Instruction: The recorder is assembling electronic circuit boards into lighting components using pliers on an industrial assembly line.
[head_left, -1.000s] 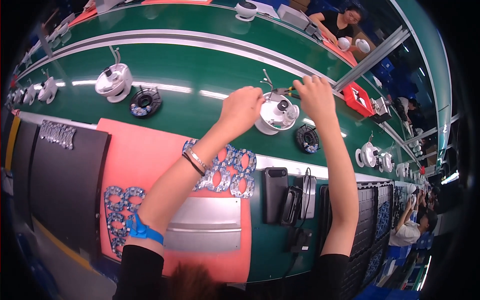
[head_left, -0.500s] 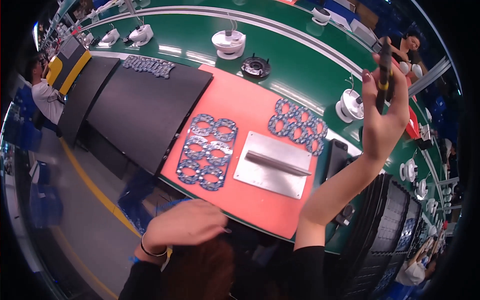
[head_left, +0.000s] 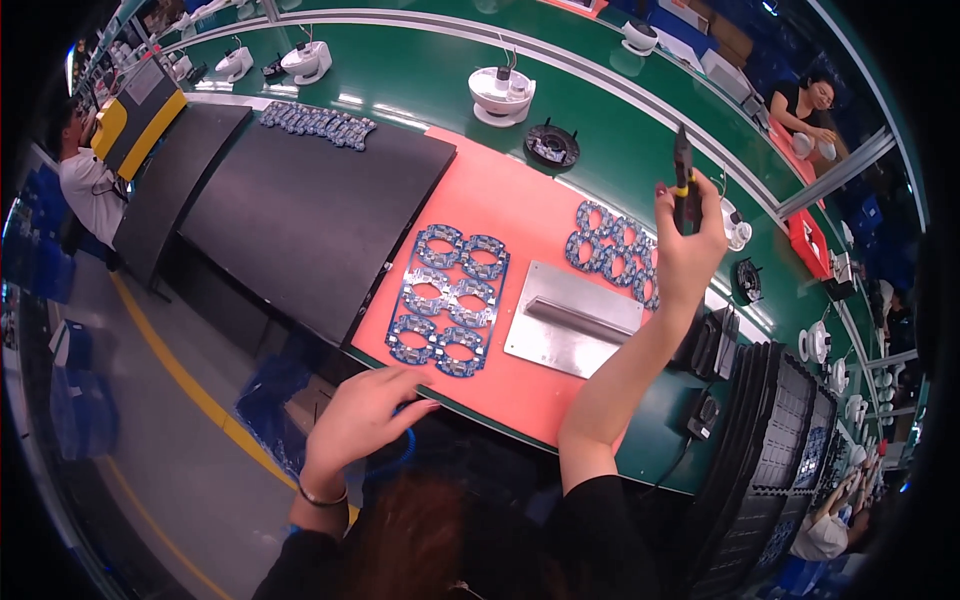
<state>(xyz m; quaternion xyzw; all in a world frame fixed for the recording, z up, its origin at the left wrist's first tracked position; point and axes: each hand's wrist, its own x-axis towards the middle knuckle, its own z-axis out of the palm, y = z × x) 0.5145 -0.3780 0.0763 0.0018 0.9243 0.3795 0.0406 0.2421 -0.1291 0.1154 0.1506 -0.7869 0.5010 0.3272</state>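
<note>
My right hand (head_left: 692,245) is raised over the far right of the pink mat (head_left: 500,190), closed around a pair of dark pliers (head_left: 683,160) with yellow marks on the handles. The jaws point up and away, touching nothing. My left hand (head_left: 365,418) hovers at the near edge of the table, fingers apart and holding nothing. On the mat lies a blue circuit board panel (head_left: 450,291) of several joined rings. To its right is a silver metal plate (head_left: 545,345) with a raised bar, partly covered by my right forearm. Several ring-shaped circuit boards (head_left: 602,256) sit beyond the plate.
A black board (head_left: 310,210) carries a row of circuit boards (head_left: 315,125) at left. White rounded housings (head_left: 500,97) and a black round part (head_left: 552,146) stand on the green table. Stacked black trays (head_left: 770,430) are at right. Other people work at both sides.
My right hand has lowered and moved left with the pliers. My left hand has shifted slightly, its fingers now spread. The whole view has shifted, so the mat appears farther right.
</note>
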